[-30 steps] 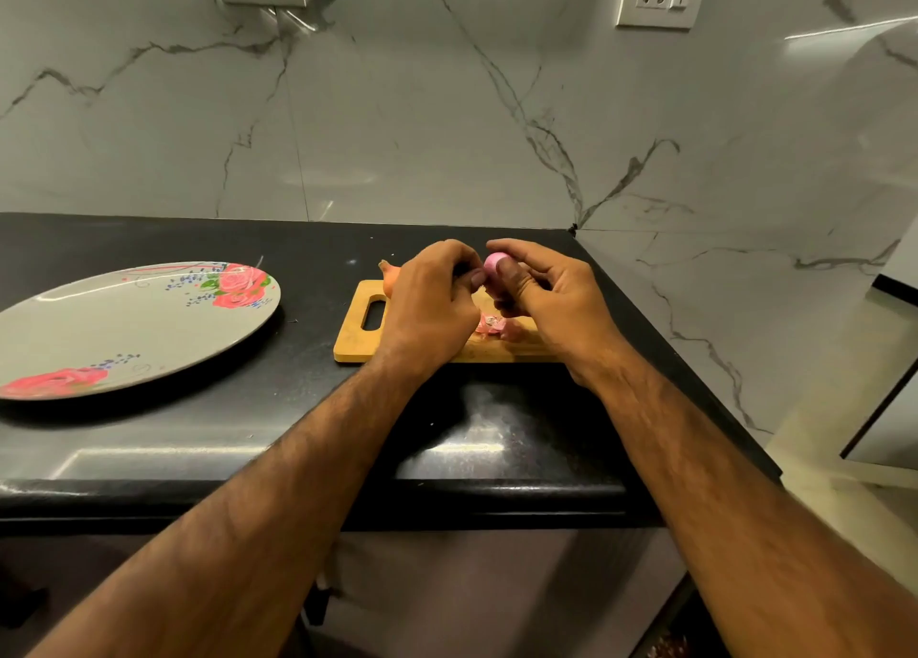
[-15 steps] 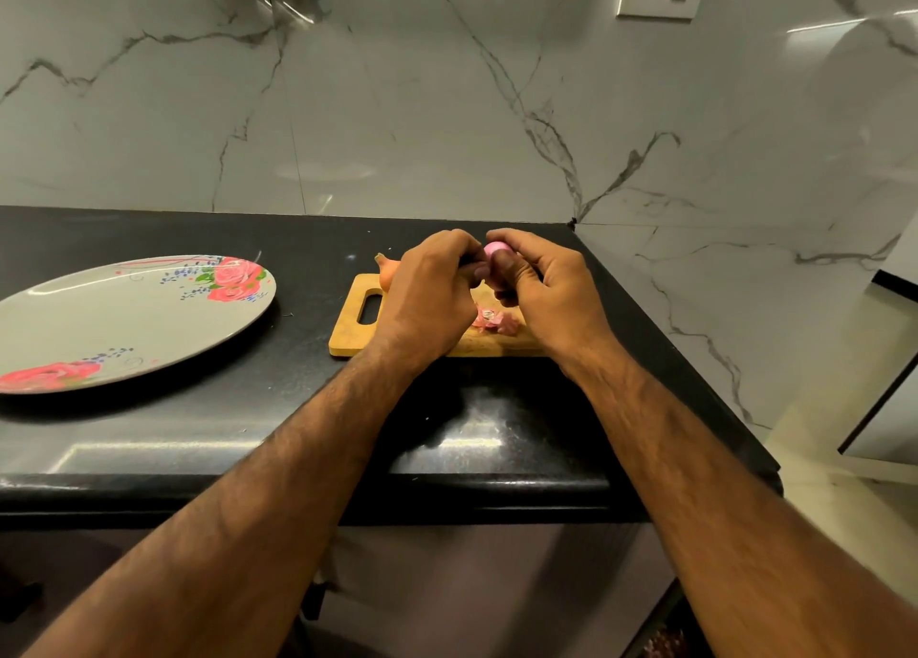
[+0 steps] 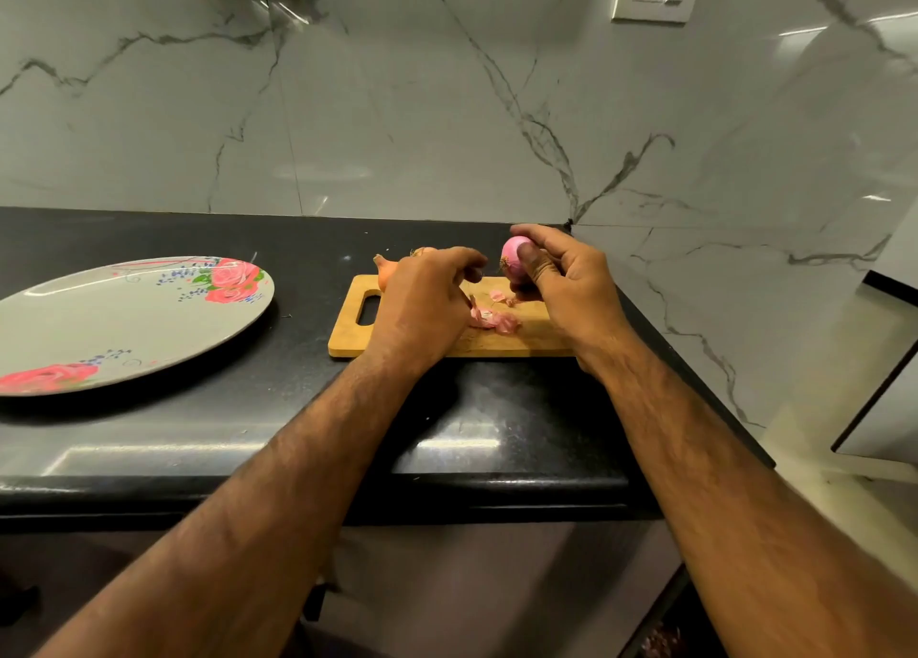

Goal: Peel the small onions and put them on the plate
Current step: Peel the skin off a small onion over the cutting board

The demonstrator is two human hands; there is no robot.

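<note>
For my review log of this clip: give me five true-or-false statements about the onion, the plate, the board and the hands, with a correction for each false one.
1. The right hand holds a pink onion above the cutting board. True.
2. Peeled onions lie on the plate. False: no onion is on it.
3. Peel scraps lie on the cutting board. True.
4. The cutting board rests on the plate. False: it lies on the black counter, to the right of the plate and apart from it.
5. Both hands grip the pink onion. False: only the right hand does. The left hand is beside it, not touching it.
</note>
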